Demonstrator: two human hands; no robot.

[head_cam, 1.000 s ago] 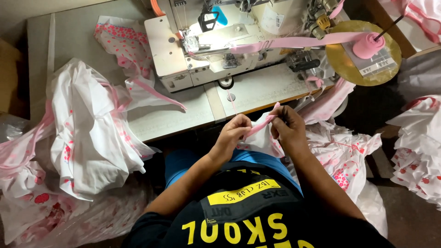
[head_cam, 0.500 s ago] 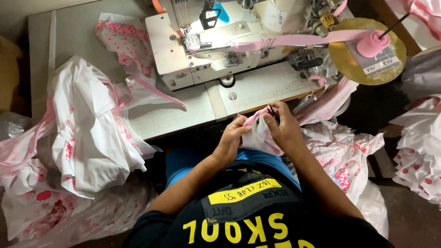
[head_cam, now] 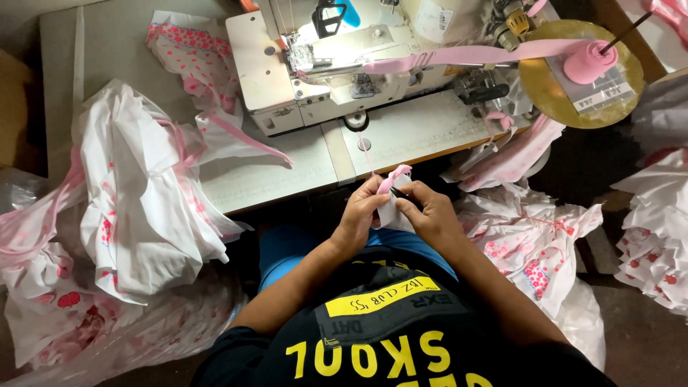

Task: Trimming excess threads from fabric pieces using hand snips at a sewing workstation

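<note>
Left hand (head_cam: 360, 215) and right hand (head_cam: 428, 213) close together, pinching a small white cloth piece (head_cam: 390, 211) with pink trim — mostly hidden between fingers — just below the sewing table (head_cam: 287, 172) edge.

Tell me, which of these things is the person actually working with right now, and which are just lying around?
In hand:
- left hand and right hand, both gripping the small white fabric piece
- pink trim strip at its top edge

Lying about:
- sewing machine
- pink tape roll on the yellow disc
- fabric heap on the table
- fabric pile by the right arm
</note>
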